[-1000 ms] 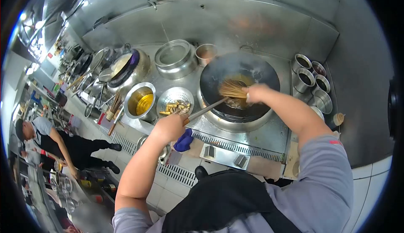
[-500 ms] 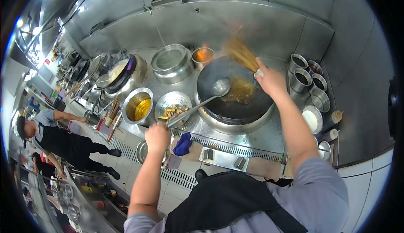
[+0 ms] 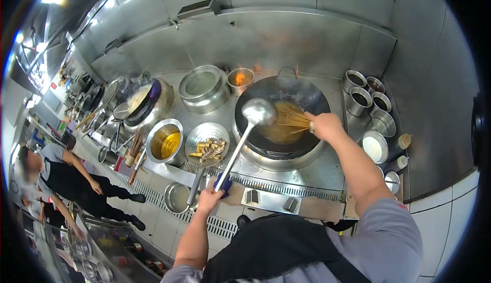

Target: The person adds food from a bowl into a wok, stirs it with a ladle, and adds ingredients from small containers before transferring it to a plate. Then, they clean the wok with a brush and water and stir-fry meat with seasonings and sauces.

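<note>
My left hand is closed round the lower end of a long-handled steel ladle. The ladle's bowl is held up at the left side of a dark wok. In my closed right hand is a bamboo wok brush, its bristles down in the brownish liquid at the bottom of the wok. A purple-blue cloth lies beside my left hand, partly behind the ladle handle. Left of the wok, a perforated skimmer holds browned pieces of food.
A pot of yellow oil stands left of the skimmer. Flames rise at a small steel pot, near a lidded pot. Sauce containers and squeeze bottles line the right side. A co-worker stands at far left.
My right hand has brought the brush down from above the wok's rim into the liquid. My left hand has drawn lower, and the ladle has lifted out of the wok.
</note>
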`<action>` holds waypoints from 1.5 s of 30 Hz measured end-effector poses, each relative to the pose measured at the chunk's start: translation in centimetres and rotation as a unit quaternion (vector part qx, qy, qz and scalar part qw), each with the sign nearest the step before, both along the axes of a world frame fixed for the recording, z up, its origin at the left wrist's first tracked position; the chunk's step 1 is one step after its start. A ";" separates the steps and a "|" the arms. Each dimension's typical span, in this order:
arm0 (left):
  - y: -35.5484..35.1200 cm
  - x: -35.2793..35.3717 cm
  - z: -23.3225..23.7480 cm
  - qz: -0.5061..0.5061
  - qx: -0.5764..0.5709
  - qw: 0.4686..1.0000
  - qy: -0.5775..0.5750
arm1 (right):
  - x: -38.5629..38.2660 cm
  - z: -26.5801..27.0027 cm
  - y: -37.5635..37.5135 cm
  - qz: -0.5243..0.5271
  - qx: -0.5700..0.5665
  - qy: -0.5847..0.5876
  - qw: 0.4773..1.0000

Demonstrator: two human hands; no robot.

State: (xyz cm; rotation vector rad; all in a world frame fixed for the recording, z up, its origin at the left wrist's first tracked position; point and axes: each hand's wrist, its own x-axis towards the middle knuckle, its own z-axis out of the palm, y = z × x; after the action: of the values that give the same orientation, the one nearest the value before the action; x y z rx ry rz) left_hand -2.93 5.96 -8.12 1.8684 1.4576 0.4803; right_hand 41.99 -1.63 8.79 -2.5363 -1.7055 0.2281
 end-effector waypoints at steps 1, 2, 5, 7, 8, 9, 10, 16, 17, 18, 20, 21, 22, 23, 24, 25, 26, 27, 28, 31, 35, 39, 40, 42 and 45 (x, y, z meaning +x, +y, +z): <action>0.0 -0.3 0.1 0.017 -0.090 0.995 -0.034 | 1.0 0.7 -0.1 -0.025 0.026 -0.009 0.999; 0.2 -0.4 0.1 0.037 -0.179 0.980 -0.071 | 1.6 1.5 0.4 -0.045 0.051 -0.019 0.998; -0.5 -0.8 -0.6 0.049 -0.213 0.966 -0.135 | -1.4 1.1 0.2 -0.138 0.380 0.155 0.901; 0.5 -0.4 0.2 0.032 -0.236 0.958 -0.156 | -3.7 0.3 0.9 -0.043 0.209 0.057 0.975; 0.6 -0.2 0.9 0.037 -0.230 0.962 -0.142 | -4.2 0.4 1.1 0.029 0.083 -0.021 0.996; 0.7 -0.4 1.5 0.044 -0.223 0.966 -0.127 | -3.3 0.7 1.9 0.035 0.002 -0.120 0.992; 1.1 -0.6 1.7 0.044 -0.220 0.966 -0.130 | -3.0 2.0 1.4 0.011 0.056 -0.067 0.996; 1.3 -1.6 1.5 0.048 -0.197 0.969 -0.137 | -5.2 2.3 2.5 0.093 0.070 0.007 0.993; 1.5 -1.8 1.6 0.047 -0.197 0.970 -0.137 | -4.7 2.3 3.4 0.113 -0.029 -0.086 0.989; 2.0 -2.1 1.8 0.055 -0.207 0.966 -0.149 | -4.6 2.6 3.3 0.113 -0.028 -0.088 0.989; 2.5 -2.1 2.5 0.077 -0.215 0.959 -0.171 | -4.6 3.7 3.5 -0.025 0.173 -0.024 0.984; 2.5 -1.8 2.7 0.074 -0.219 0.957 -0.175 | -5.3 3.6 3.7 -0.055 0.308 0.024 0.949; 2.4 -1.4 2.9 0.072 -0.226 0.955 -0.177 | -6.3 2.5 4.3 -0.049 0.300 0.027 0.952; 2.6 -0.8 1.5 0.064 -0.223 0.948 -0.216 | -7.9 0.9 5.3 -0.016 0.395 0.046 0.917; 2.7 0.4 3.0 0.051 -0.226 0.952 -0.199 | -9.5 -0.2 6.0 0.021 0.488 0.069 0.870; 3.1 1.2 4.4 0.029 -0.213 0.958 -0.188 | -10.9 0.0 5.3 0.074 0.204 0.001 0.976; 3.9 1.7 5.1 0.049 -0.148 0.978 -0.135 | -11.8 -0.6 5.3 0.122 0.116 -0.016 0.986; 5.2 1.9 4.2 0.085 -0.101 0.985 -0.110 | -11.9 -0.7 4.9 0.132 0.102 -0.010 0.986; 6.2 2.0 4.4 0.118 0.002 0.989 -0.086 | -11.2 0.0 4.8 0.139 0.093 -0.011 0.986; 6.7 -0.1 8.4 0.148 0.079 0.984 -0.058 | -9.3 3.2 2.7 0.152 0.148 0.046 0.976; 6.8 -4.9 8.7 0.153 0.024 0.984 -0.092 | -12.2 8.8 2.8 0.105 -0.088 -0.105 0.985; 6.1 -5.6 8.2 0.176 -0.103 0.969 -0.138 | -7.2 -5.0 13.4 0.068 -0.069 -0.109 0.989; 5.5 -5.2 9.1 0.174 -0.159 0.952 -0.193 | -5.2 -7.8 16.3 -0.025 0.004 -0.098 0.995; 5.4 -5.3 9.6 0.181 -0.199 0.934 -0.235 | -6.0 -7.5 17.7 -0.075 -0.030 -0.061 0.995; 6.3 -7.6 9.7 0.212 -0.213 0.915 -0.270 | -11.0 -2.4 12.1 0.138 -0.108 -0.140 0.975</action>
State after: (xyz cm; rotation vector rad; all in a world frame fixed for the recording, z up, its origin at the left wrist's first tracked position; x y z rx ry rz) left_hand -10.52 12.24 1.62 0.9671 1.4271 0.7441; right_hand 30.99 10.44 6.43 -2.5711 -2.2580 0.0762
